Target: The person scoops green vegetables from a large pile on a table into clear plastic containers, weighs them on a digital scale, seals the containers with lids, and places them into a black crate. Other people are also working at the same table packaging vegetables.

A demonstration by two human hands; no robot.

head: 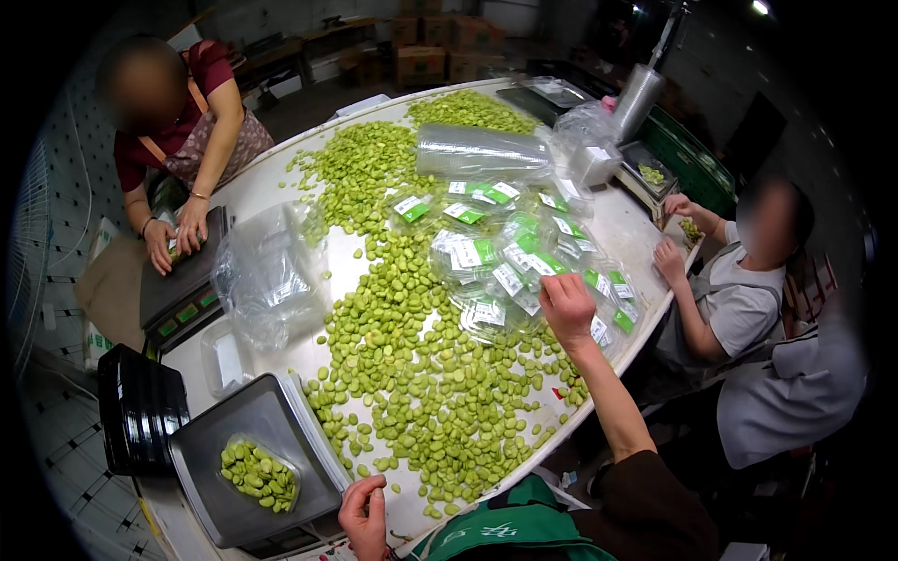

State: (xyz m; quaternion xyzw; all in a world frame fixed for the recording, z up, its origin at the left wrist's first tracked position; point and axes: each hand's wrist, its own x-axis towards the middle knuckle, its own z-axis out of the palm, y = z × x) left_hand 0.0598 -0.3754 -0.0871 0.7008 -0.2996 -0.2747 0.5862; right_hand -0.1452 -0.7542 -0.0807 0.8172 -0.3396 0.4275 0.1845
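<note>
My right hand (pixel 567 308) reaches over the pile of clear plastic lids (pixel 508 263) with green and white labels, its fingers closed at the edge of one labelled lid. Near the table's front edge is my left hand (pixel 365 515), fingers curled, with nothing visible in it. It is beside a weighing scale (pixel 309 435), whose metal tray holds a clear container of shelled broad beans (pixel 258 475). Loose green broad beans (pixel 421 350) spread across the white table between my hands and farther back.
Two co-workers handle things at the left scale (pixel 179 294) and the right scale (pixel 642 184). Black trays (pixel 140 410) are stacked at the left. Bagged containers (pixel 270 273), an empty clear tub (pixel 226 357) and a sleeve of stacked lids (pixel 484 153) lie on the table. Another person stands at the right.
</note>
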